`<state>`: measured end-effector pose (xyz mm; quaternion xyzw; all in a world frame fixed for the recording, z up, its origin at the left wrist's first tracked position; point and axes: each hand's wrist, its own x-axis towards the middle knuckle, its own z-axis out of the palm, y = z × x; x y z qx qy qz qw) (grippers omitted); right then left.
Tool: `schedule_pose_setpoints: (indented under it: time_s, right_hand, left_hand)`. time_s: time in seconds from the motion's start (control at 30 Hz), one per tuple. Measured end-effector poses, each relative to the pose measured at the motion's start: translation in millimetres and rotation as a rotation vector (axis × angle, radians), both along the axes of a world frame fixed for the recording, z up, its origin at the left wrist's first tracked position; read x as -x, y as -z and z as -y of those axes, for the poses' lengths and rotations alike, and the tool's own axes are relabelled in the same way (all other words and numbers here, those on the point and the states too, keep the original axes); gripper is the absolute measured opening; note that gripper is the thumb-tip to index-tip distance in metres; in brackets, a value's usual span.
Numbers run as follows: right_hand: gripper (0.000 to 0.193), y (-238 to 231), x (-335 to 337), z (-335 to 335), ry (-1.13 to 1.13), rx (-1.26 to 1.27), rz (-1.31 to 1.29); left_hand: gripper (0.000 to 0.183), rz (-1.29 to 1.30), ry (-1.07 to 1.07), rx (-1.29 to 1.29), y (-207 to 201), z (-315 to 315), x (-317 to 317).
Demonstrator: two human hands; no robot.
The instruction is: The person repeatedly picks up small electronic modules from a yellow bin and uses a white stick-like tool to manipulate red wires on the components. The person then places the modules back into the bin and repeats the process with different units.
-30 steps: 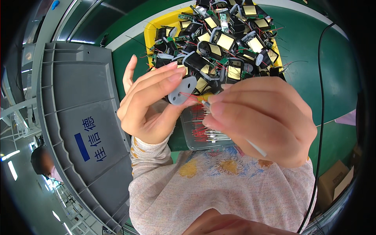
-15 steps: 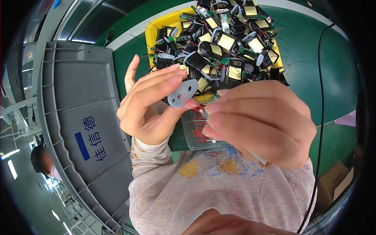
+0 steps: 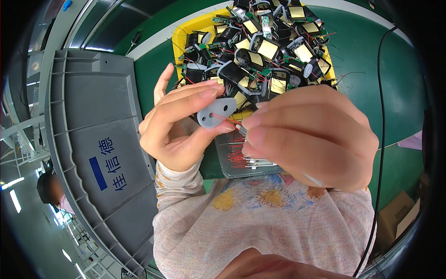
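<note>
Two hands are at the centre of the frame, one left hand and one right hand, with one grey oval piece and one slim grey rod between them; the oval piece shows three dark holes. Upper centre has one yellow bin heaped with well over a dozen black housings, too overlapped for an exact count. Below it is one clear tray of wires too many to count. One grey crate fills the left, one black cable the right, and one co-worker shows lower left
</note>
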<state>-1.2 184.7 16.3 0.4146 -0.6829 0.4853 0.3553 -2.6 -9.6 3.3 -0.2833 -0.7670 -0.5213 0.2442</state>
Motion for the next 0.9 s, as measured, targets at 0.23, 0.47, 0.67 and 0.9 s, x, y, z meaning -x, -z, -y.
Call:
schedule_pose_setpoints:
  time_s: [0.23,0.47,0.67,0.9]
  right_hand:
    - [0.035,16.4,10.5,5.2,-0.037,0.075,-0.137]
    - [0.037,10.5,4.7,3.4,-0.023,0.041,-0.056]
    - [0.038,-4.8,-9.4,-1.1,0.011,0.008,0.151]
    - [0.038,-3.8,-6.7,-2.0,-0.016,0.014,0.126]
  left_hand:
    - [0.042,0.039,0.032,-0.028,0.4,0.8,0.0]
    - [0.043,0.036,0.037,-0.027,0.0,0.7,0.0]
    - [0.043,0.017,0.021,-0.024,1.2,1.1,-0.8]
    - [0.043,0.004,0.024,-0.041,1.4,1.2,-1.5]
